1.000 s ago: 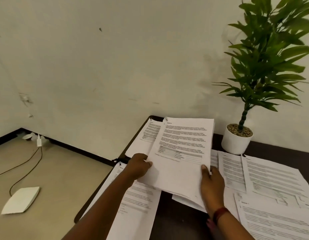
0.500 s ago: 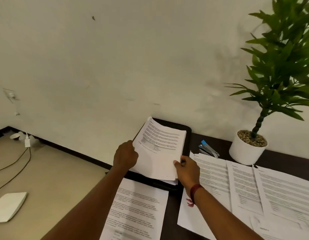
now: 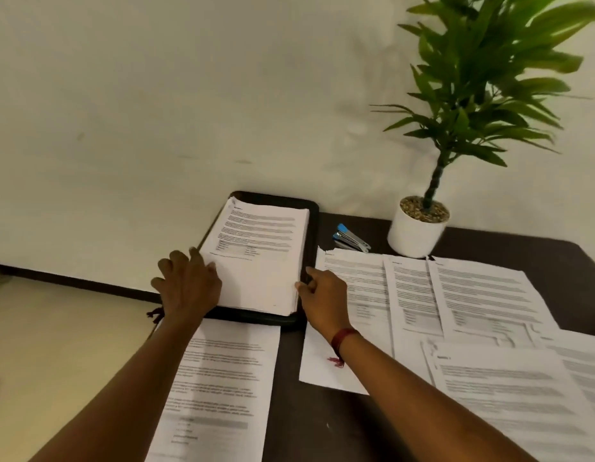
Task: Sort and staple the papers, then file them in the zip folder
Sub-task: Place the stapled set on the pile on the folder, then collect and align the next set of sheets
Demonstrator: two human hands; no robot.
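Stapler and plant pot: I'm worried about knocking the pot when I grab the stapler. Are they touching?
Apart. The head view shows a strip of bare dark table between the stapler and the plant pot.

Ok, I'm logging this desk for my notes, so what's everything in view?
Paper stack: one, white, on the zip folder.
Zip folder: one, black, table's far left corner.
Stapler: one, blue and silver, right of the folder.
Potted plant: one, green in a white pot, by the wall.
Loose papers: several, white, spread over the table's right side.
Single sheet: one, white, near left.
Table: one, dark.
Left hand: on the stack's left edge.
Right hand: at the stack's right edge; red wrist thread.
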